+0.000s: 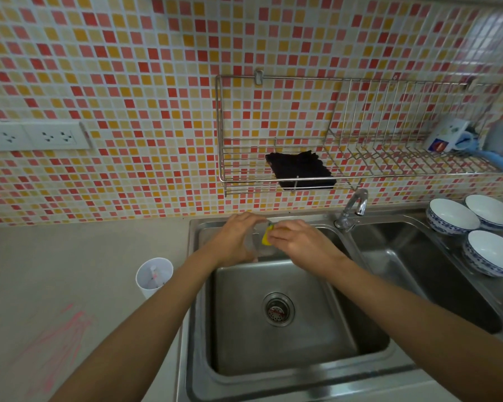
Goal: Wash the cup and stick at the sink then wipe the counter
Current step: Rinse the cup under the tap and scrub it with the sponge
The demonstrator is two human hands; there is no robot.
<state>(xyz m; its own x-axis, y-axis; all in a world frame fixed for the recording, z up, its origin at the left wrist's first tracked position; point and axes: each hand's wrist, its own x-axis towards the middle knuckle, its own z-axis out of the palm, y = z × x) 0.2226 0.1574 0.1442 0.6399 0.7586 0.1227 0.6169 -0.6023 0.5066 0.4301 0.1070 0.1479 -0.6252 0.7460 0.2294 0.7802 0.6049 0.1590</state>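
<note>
Gripping clear plastic cup [257,242] in left hand [235,236]; right hand [299,242] pinching yellow sponge [266,238] above steel sink [273,329].

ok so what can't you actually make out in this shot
All in the head view.
The clear cup is mostly covered by the left hand, so its inside is unreadable.
The yellow sponge is largely hidden under the right hand.
The contents of the white cup on the counter are too small and blurred to name.
The blue object on the wall rack is cut off by the right edge.
</note>
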